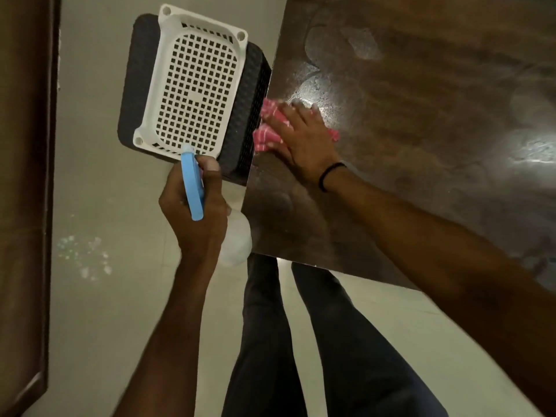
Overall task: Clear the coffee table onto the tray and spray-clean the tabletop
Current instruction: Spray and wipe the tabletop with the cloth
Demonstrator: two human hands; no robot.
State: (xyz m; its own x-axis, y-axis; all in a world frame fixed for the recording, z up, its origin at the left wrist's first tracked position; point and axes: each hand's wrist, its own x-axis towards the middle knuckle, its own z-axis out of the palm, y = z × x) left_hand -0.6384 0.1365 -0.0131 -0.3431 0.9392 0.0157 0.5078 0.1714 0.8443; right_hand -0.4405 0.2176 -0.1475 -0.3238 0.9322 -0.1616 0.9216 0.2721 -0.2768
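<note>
Now the wiping step is judged to be in hand. The tabletop [421, 130] of the coffee table fills the right side of the view. It is dark and glossy, marked with wet streaks and pale rounded patches, and no loose objects are seen on the visible part. The white perforated tray [192, 85] is found off the table, just beside its left edge, laid upon a dark basket [141, 70].

The right hand [301, 136] is laid flat, with fingers straight, on the pink checked cloth [266, 139], which is pressed to the tabletop near that edge. The left hand [195, 215] is held off the table, its fingers curled round the spray bottle [192, 188], whose blue head points toward the tray. A black band [329, 174] is worn on the right wrist.

To do the step well, the cloth should be held fully under the palm and moved in long overlapping passes from the edge toward the far side, so that the pale patches are taken up and not only spread. Even pressure is advised. The bottle is better held aside until a dry spot is found.
</note>
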